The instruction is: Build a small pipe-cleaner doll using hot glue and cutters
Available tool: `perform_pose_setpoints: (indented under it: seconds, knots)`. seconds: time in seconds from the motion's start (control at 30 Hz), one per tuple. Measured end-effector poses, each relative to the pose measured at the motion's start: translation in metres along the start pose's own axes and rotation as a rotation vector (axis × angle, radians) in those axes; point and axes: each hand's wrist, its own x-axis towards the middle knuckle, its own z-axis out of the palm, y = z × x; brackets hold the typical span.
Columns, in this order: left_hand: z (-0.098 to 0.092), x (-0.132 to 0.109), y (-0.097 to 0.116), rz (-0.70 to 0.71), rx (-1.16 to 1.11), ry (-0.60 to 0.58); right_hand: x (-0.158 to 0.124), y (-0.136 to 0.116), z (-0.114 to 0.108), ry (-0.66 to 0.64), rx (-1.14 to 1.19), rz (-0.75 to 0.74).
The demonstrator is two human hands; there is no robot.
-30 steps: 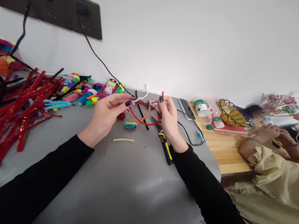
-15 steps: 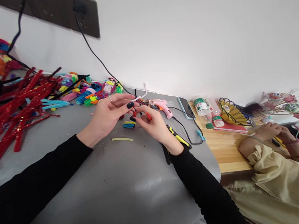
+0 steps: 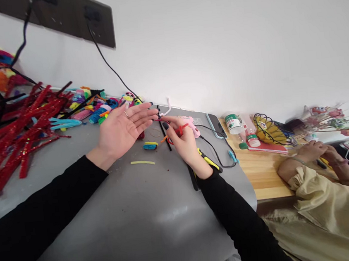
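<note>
1. The left hand (image 3: 121,130) is held above the grey worktop (image 3: 141,225), palm showing and fingers stretched out together. Its grip is wide open, with nothing seen in it.
2. The right hand (image 3: 182,144) is just beside the left fingertips. Its grip is closed, thumb against fingers, around a red pipe cleaner (image 3: 184,126).
3. The red pipe cleaner is bent and passes over the right hand's fingers, above the worktop. Part of it is hidden.
4. A pink glue gun (image 3: 196,131) lies behind the right hand, partly covered by it.
5. Pliers (image 3: 208,161) with black and yellow handles lie beside the right wrist, partly hidden by it.
6. Below the fingertips, a small blue and yellow bundle (image 3: 150,146) lies near a pale yellow strip (image 3: 142,163).
7. Glittery red strips (image 3: 30,125) are heaped on the left, with light blue strips (image 3: 65,122) next to them.
8. A phone (image 3: 216,125) lies near the worktop's right edge.
9. Farther right, past some bottles (image 3: 251,135), a co-worker in a tan sleeve (image 3: 324,193) has both hands together.
</note>
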Motion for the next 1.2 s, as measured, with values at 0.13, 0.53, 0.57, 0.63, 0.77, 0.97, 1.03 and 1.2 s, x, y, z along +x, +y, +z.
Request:
perform_pose_setpoints:
  seconds: [0.13, 0.53, 0.57, 0.63, 0.77, 0.97, 1.03, 1.2]
  knots:
    - [0.005, -0.005, 0.003, -0.065, -0.087, -0.083, -0.001, 0.0, 0.002, -0.12, 0.038, 0.088]
    - [-0.043, 0.033, -0.001, 0.54, 0.303, 0.664, 0.004, -0.001, -0.005, 0.05, 0.1, 0.125]
    - [-0.044, 0.032, -0.002, 0.657, 0.428, 0.635, 0.005, -0.002, -0.006, 0.093, 0.115, 0.111]
    - [-0.038, 0.025, -0.006, 0.806, 0.633, 0.43, 0.007, -0.005, -0.009, 0.128, 0.165, 0.105]
    - [-0.012, 0.001, -0.024, 0.673, 0.919, -0.208, 0.005, -0.014, -0.011, 0.016, 0.237, 0.17]
    - [-0.016, 0.003, -0.023, 0.672, 1.08, -0.023, 0.0, -0.013, -0.004, -0.175, 0.27, 0.176]
    - [-0.031, 0.014, -0.011, 0.667, 0.947, 0.266, 0.0, -0.01, -0.001, -0.155, 0.279, 0.179]
    - [-0.055, 0.034, 0.018, 0.938, 0.776, 0.459, 0.003, -0.007, -0.004, -0.021, 0.326, 0.173]
